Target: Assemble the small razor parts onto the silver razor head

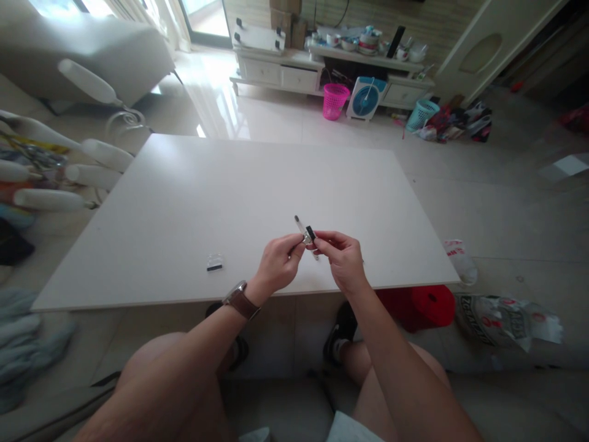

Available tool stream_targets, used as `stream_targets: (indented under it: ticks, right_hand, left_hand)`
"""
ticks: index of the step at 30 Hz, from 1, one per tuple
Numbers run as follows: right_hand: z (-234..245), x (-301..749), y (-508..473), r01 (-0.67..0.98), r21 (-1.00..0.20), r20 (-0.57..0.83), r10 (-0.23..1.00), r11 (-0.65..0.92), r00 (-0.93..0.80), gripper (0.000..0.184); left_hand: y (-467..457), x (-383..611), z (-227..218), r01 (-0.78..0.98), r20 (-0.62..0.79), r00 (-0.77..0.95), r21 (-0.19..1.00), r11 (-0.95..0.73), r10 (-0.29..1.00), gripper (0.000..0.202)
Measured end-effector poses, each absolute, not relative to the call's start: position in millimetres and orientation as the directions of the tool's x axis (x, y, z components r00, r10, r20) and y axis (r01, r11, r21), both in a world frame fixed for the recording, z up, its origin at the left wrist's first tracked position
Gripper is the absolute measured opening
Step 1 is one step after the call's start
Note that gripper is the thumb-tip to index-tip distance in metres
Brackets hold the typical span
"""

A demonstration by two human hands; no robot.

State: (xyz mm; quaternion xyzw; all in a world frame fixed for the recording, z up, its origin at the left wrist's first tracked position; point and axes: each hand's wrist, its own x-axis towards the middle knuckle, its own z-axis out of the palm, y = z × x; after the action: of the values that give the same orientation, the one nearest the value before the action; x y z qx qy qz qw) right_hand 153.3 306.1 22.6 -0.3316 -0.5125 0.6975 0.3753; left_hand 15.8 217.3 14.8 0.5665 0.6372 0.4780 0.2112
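My left hand (280,261) and my right hand (343,255) meet above the front part of the white table (239,196). Fingertips of both are pinched on a small clear-and-black piece (310,232), too small to name exactly. A thin pale pen-like stick (298,221) with a dark tip passes behind the fingers; whether it is held or lies on the table I cannot tell. To the left of my left hand, a small clear plastic piece with a black strip (215,266) lies on the tabletop.
A red stool-like object (430,307) and a printed plastic bag (508,320) sit beyond the table's right front edge. White lamp arms (99,153) reach towards the left edge. Across the floor stand a pink basket (335,101), a blue fan (367,98) and a low cabinet (260,70).
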Motion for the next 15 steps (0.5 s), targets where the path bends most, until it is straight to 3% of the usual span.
stream_targets:
  ticks: [15]
  right_hand:
    - [27.9, 158.9, 308.7, -0.113, -0.985, -0.053, 0.848, -0.132, -0.528, 0.021]
  left_hand:
    - [215.7, 14.3, 19.1, 0.524, 0.249, -0.247, 0.848, -0.087, 0.936, 0.028]
